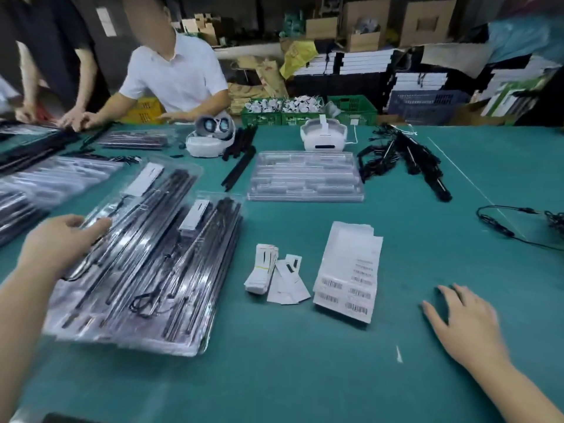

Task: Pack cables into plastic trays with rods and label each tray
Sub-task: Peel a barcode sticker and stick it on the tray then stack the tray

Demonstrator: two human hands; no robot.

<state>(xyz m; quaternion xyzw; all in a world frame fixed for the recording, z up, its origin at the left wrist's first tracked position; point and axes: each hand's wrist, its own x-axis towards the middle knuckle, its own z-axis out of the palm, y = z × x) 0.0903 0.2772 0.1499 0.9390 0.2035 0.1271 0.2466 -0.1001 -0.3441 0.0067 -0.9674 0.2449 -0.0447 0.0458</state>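
Right hand (464, 325) spread flat over desk (305, 377), forearm cut off; left hand (61, 239) fingers extended, touching blurred packed tray (143, 270); barcode labels (348, 273) illegible

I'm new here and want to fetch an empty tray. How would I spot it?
On the green table, look at the far middle, just in front of the white headset. The empty tray lies there: clear plastic with nothing black inside, unlike the filled trays at the left.

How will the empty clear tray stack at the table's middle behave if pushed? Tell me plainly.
The empty clear tray stack looks thin and moulded, so it is probably light and should slide easily on the green mat. Its glossy plastic may flex or crackle under a firm grip. The nested layers might shift apart.
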